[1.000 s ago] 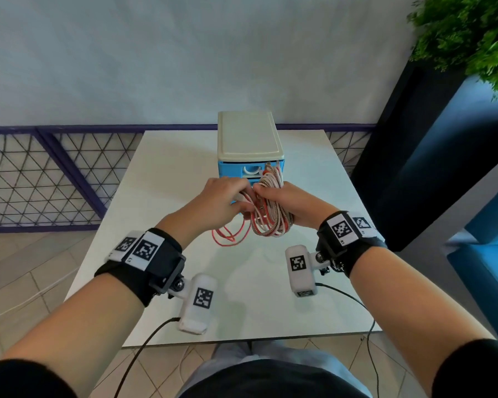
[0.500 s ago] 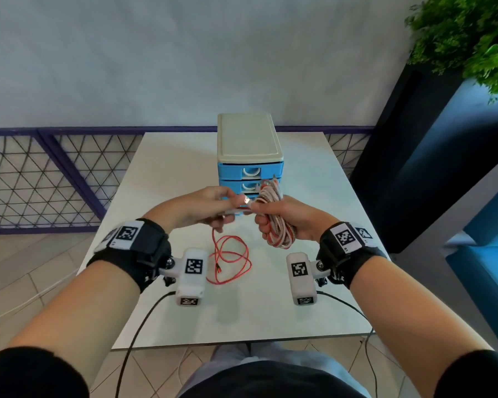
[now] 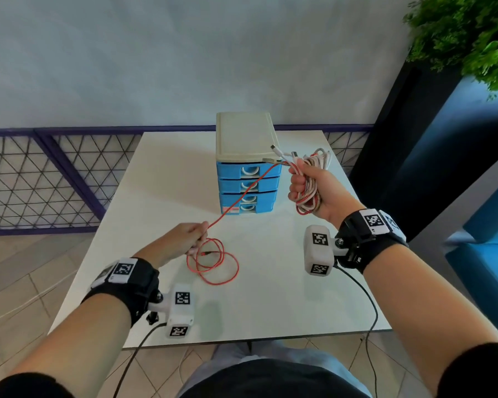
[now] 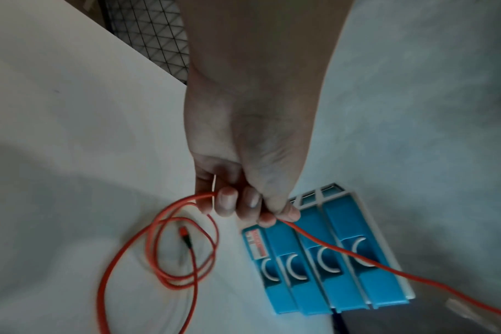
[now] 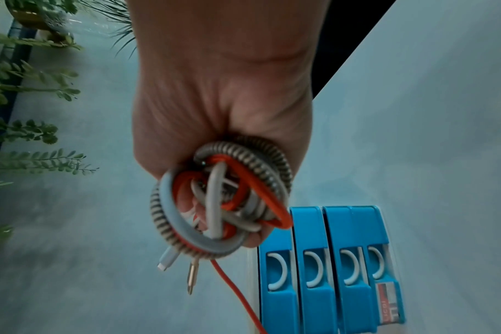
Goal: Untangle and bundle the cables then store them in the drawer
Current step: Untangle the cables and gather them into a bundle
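My right hand (image 3: 306, 186) grips a coiled bundle of cables (image 3: 311, 193) (image 5: 220, 203), white, striped and red, raised right of the drawer unit (image 3: 246, 168). Plug ends (image 3: 279, 152) stick out above the fist. A red cable (image 3: 242, 196) runs taut from that bundle down to my left hand (image 3: 190, 237), which pinches it (image 4: 275, 217) above the table. The cable's loose end lies in loops (image 3: 216, 262) (image 4: 172, 259) on the white table (image 3: 270, 297). The blue drawers (image 4: 323, 259) (image 5: 329, 271) are all closed.
The beige-topped drawer unit stands at the table's far middle. A purple mesh fence (image 3: 41, 179) runs behind the table on the left. A dark planter with a green plant (image 3: 466, 38) and blue seating (image 3: 486, 254) stand to the right.
My hands have drawn apart: the right rose and moved right with the bundle, the left dropped toward me, pulling the red cable out taut. More red cable now lies on the table.
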The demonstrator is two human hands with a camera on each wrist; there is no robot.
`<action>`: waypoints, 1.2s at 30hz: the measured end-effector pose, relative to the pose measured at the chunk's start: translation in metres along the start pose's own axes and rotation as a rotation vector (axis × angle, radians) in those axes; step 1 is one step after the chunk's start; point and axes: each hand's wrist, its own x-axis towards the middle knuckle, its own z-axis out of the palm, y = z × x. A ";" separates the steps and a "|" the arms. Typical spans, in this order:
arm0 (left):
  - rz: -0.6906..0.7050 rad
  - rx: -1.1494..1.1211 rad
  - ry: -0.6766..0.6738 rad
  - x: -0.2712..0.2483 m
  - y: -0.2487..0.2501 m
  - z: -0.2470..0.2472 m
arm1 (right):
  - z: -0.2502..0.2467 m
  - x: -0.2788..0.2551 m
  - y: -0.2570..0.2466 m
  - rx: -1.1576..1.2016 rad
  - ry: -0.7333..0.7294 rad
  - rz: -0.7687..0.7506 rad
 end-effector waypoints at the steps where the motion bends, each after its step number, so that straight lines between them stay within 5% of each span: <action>1: -0.013 0.043 0.023 0.001 -0.009 0.000 | -0.001 -0.001 -0.002 0.016 0.004 -0.007; 5: -0.006 0.340 0.079 0.007 -0.023 -0.001 | 0.003 -0.005 -0.002 0.028 -0.028 0.038; 8: 0.122 0.509 0.164 0.013 0.001 0.006 | 0.012 -0.006 0.006 0.032 -0.097 0.096; 13: 0.390 0.100 0.263 0.011 0.073 0.028 | 0.031 -0.004 0.023 -0.023 -0.197 0.182; 19: 0.102 -0.614 0.013 0.010 0.092 0.024 | 0.029 0.003 0.029 -0.047 -0.009 0.036; 22: 0.043 -0.768 -0.110 -0.003 0.093 0.025 | 0.018 0.010 0.032 -0.110 0.112 -0.024; 28: 0.055 -0.505 -0.154 -0.011 0.111 0.048 | 0.028 0.005 0.047 -0.353 0.032 -0.001; 36: -0.012 -0.295 -0.055 -0.013 0.122 0.057 | 0.035 -0.003 0.050 -0.320 -0.228 0.057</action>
